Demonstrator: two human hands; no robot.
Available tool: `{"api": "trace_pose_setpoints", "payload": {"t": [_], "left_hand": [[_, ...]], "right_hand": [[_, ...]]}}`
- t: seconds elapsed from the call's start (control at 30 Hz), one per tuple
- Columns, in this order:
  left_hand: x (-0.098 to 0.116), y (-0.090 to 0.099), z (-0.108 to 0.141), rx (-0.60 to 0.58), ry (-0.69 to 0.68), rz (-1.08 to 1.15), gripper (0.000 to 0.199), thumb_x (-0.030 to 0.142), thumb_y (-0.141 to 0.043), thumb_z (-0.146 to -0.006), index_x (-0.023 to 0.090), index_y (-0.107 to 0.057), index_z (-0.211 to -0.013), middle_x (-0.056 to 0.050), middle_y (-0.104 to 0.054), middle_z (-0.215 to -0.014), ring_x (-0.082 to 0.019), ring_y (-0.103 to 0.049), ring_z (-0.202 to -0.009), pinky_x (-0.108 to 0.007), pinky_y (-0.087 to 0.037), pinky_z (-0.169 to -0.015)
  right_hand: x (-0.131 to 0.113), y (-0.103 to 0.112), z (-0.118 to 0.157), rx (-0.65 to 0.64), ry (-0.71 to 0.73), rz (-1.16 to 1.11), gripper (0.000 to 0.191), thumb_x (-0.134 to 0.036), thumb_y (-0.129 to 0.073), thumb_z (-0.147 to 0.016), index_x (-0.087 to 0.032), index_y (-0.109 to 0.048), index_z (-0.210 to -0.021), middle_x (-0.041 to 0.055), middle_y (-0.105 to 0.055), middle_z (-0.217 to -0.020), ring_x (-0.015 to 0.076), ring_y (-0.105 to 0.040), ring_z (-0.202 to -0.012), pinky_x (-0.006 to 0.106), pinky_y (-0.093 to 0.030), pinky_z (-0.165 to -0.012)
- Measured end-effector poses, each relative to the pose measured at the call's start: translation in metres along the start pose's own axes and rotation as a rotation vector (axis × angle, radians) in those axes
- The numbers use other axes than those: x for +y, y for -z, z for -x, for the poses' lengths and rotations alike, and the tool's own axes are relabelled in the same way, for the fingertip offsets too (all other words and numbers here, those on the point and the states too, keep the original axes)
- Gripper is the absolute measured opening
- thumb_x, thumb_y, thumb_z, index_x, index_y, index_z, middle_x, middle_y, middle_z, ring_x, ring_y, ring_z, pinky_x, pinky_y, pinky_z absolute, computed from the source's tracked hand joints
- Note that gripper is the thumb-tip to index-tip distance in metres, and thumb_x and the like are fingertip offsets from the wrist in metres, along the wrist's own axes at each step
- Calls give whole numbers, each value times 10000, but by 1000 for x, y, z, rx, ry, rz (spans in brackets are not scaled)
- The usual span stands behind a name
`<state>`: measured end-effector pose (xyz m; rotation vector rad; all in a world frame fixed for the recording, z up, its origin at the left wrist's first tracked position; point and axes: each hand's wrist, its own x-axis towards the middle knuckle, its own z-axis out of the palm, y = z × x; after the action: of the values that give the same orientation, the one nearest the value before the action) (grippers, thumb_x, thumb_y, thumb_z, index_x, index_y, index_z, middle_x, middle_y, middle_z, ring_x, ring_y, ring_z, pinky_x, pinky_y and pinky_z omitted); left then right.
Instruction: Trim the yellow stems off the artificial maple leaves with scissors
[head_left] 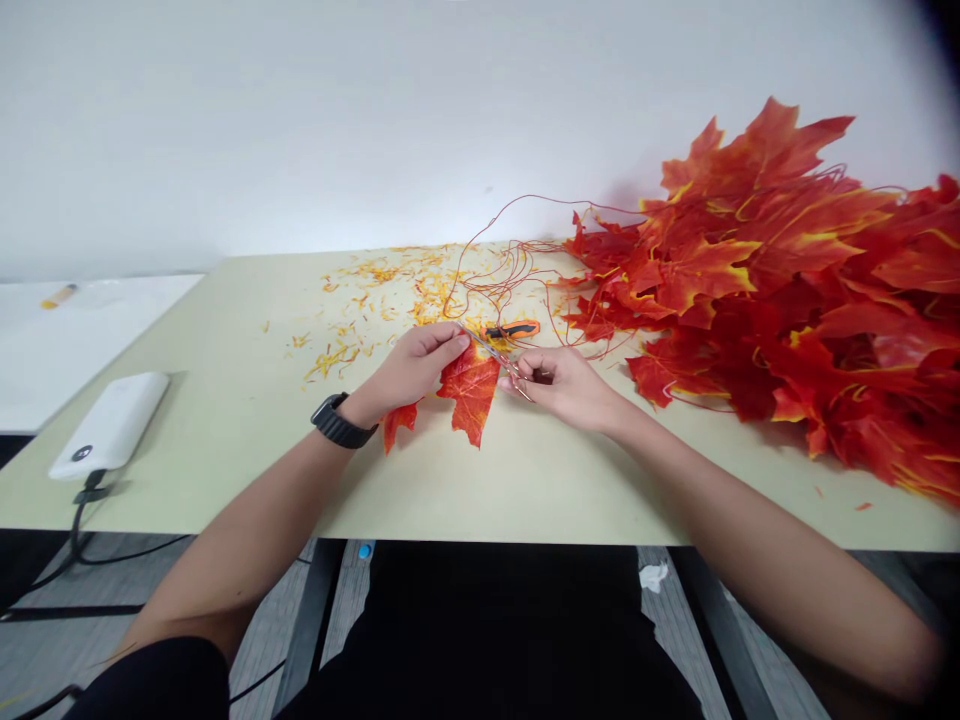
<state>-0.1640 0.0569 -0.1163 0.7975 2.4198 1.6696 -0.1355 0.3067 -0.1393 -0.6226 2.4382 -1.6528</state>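
My left hand (431, 360) pinches a red leaf (471, 392) over the counter (247, 400); my right hand (570, 388) is closed round scissors (504, 362), blades at the leaf's upper edge; many yellow trimmings (376, 272) already lie beyond; this leaf seems partway cut; the leaf heap (787, 280) at right still shows yellow edges.

Open tabletop (232, 400) gives passage between the white device (111, 425) and the left hand (420, 365). Rightward, heaped leaves (787, 250) bar the way — and farther back, looping wires (491, 289) and an orange-handled tool (525, 328) obstruct any low path.
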Motion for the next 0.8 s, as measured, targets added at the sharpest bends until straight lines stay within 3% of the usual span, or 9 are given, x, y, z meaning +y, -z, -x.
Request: {"api": "trace_pose_setpoints", "payload": {"t": [0.37, 0.8], "left_hand": [[-1, -3, 1, -51, -3, -25, 455, 485, -580, -1035, 171, -494, -718, 0, -485, -683, -87, -419, -623, -225, -371, -578], [-2, -2, 0, -48, -2, -43, 458, 479, -568, -1043, 171, -488, -714, 1, -473, -686, -88, -409, -627, -229, -357, -582]], "right_hand": [[-3, 0, 1, -13, -3, -20, 708, -732, -791, -830, -209, -351, -644, -24, -399, -695, 105, -359, -662, 274, -287, -606], [-1, 0, 1, -24, -19, -34, 654, -655, -795, -854, -210, -367, -637, -25, -411, -700, 104, -389, -645, 288, -289, -625]]}}
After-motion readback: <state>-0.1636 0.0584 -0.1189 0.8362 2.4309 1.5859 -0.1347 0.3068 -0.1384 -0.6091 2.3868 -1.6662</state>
